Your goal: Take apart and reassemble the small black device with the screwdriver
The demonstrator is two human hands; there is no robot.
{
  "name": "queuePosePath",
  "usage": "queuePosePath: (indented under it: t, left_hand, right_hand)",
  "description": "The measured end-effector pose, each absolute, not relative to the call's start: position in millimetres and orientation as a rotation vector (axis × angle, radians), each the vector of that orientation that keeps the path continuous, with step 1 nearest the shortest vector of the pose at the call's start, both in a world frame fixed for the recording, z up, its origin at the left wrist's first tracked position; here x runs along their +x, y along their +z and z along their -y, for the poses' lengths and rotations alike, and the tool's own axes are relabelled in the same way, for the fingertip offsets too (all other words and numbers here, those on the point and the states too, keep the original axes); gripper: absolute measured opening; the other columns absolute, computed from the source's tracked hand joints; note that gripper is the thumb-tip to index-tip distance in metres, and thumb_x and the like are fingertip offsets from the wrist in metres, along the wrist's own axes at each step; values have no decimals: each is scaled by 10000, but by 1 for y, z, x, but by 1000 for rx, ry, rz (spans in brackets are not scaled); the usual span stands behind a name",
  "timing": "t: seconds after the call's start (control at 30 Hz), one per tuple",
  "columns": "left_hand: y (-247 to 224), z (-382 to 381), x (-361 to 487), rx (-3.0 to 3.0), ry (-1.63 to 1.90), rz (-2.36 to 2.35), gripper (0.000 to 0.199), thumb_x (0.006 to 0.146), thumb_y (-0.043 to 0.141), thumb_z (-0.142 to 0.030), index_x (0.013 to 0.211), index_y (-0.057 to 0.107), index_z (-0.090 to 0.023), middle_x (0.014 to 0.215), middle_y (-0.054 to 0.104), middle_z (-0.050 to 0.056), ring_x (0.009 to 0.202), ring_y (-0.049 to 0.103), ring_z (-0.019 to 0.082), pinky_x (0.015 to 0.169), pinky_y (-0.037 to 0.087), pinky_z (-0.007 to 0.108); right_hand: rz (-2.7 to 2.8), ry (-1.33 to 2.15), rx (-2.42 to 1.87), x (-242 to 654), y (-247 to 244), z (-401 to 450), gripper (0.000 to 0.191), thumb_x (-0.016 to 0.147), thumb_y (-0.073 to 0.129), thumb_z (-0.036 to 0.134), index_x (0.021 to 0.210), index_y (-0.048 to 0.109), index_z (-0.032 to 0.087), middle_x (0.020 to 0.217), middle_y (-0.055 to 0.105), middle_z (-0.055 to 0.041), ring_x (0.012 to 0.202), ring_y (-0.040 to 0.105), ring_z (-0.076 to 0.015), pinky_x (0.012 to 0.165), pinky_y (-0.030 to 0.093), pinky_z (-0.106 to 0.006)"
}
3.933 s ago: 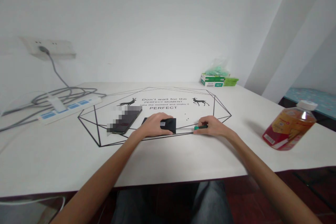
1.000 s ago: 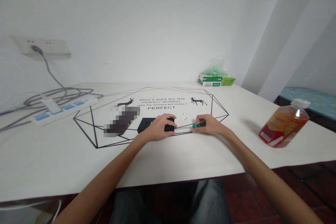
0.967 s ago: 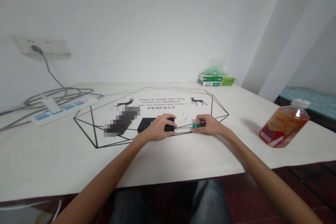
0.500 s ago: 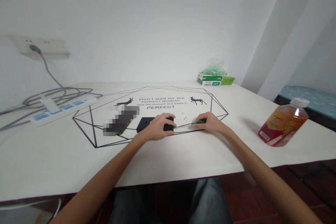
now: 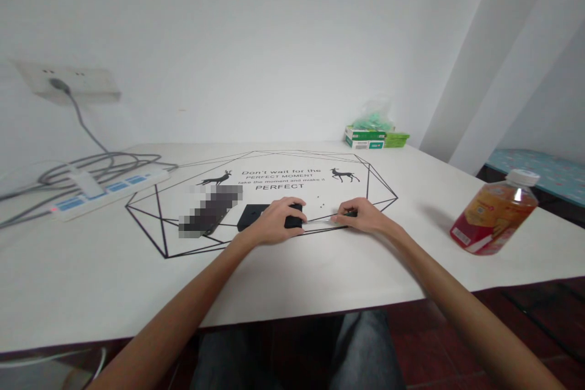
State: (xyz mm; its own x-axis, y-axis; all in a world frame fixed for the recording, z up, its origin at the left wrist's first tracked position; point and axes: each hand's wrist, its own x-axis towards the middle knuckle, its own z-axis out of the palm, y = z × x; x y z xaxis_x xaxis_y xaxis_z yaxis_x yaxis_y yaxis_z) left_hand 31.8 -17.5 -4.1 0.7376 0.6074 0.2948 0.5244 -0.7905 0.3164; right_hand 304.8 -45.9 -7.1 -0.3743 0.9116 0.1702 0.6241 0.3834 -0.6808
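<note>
My left hand (image 5: 274, 222) is closed over the right part of a black box (image 5: 249, 214) lying on the white table, its fingers wrapped round the far and right sides. In my right hand (image 5: 363, 215) is a screwdriver (image 5: 351, 213) with a dark handle, pinched between thumb and fingers. Its thin metal shaft points left at the right face of the box. Whether the tip touches the box, I cannot tell. Several tiny dark specks, perhaps screws (image 5: 322, 205), lie on the table just beyond the shaft.
A dark, partly pixelated phone-like object (image 5: 214, 213) lies left of the box. Further left are a power strip (image 5: 114, 194) and coiled grey cable. A drink bottle (image 5: 493, 213) stands at the right. Green and white boxes (image 5: 364, 137) sit at the back against the wall.
My right fingers have slid forward along the screwdriver, covering the green part of its handle that showed before. My left hand and the black box have stayed in place.
</note>
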Motion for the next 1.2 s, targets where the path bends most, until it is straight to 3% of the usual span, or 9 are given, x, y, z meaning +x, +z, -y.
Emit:
queuePosePath:
  t: [0.13,0.27,0.57,0.87,1.2]
  left_hand:
    - [-5,17,32,2737,576,-893,176,801,661,-341,944,712,-254,1274,553,59,1178,512,263,1023,379,426]
    - [-4,18,33,2732,573,-899,159,791,670,-316,929,714,-250,1265,556,61,1172,515,265,1020,381,431]
    - [-4,17,32,2737,589,-888,175,791,670,-332,938,717,-250,1260,562,67,1163,523,262,1008,395,420]
    - [-7,17,33,2709,637,-905,260,854,586,-453,927,728,-247,1241,582,57,1130,541,244,1006,397,402]
    - [-5,14,39,2640,731,-932,285,906,505,-381,907,741,-222,1153,634,55,1021,604,199,930,455,320]
  right_hand:
    - [2091,695,-1338,306,-8,45,420,686,684,577,655,641,160,606,553,-2,579,437,-121,541,315,-265]
    - [2074,681,-1335,307,-9,44,435,615,740,571,606,579,167,594,514,10,572,420,-117,524,302,-261]
    - [2155,554,-1344,305,-9,46,383,643,737,470,663,466,199,647,479,37,607,402,-114,566,305,-247]
    - [2117,608,-1329,309,-10,42,422,625,738,504,654,442,204,640,445,39,603,369,-113,559,295,-252]
    - [2032,599,-1308,313,-7,41,484,618,737,555,638,400,208,631,412,44,604,354,-112,569,293,-255]
